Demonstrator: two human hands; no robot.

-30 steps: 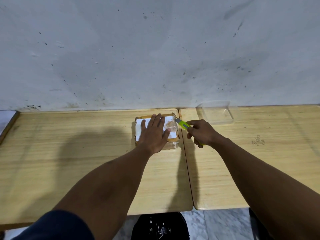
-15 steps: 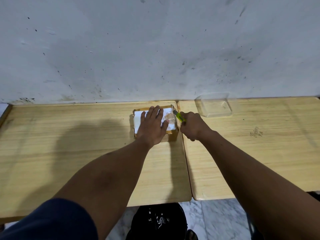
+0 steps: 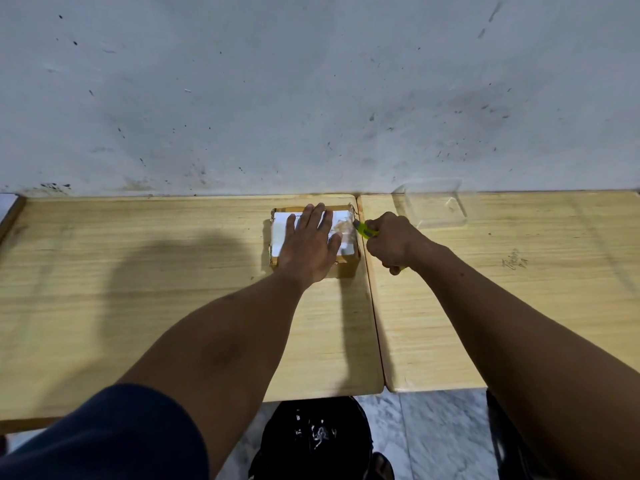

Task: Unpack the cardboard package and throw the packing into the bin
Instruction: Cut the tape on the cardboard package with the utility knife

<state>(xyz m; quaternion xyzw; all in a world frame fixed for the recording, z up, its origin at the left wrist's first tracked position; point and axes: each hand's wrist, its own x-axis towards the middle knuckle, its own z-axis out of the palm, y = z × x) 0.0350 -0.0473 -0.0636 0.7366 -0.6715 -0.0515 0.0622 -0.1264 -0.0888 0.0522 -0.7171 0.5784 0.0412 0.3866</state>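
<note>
While the left hand [image 3: 309, 245] lies flat, fingers spread, on the cardboard package [image 3: 346, 266] at the far right of the left table [image 3: 138, 289], the right hand [image 3: 393, 242] is fisted around a yellow-green cutter [image 3: 363, 229], tip at the package's right top edge. Black bin [image 3: 311, 441] sits below near edge; clear container [image 3: 433, 206] far on right table [image 3: 519, 306].

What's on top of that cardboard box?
The left hand lies flat on the box, covering much of a white label. The right hand holds a yellow knife at its right edge. The box's contents are hidden.
</note>
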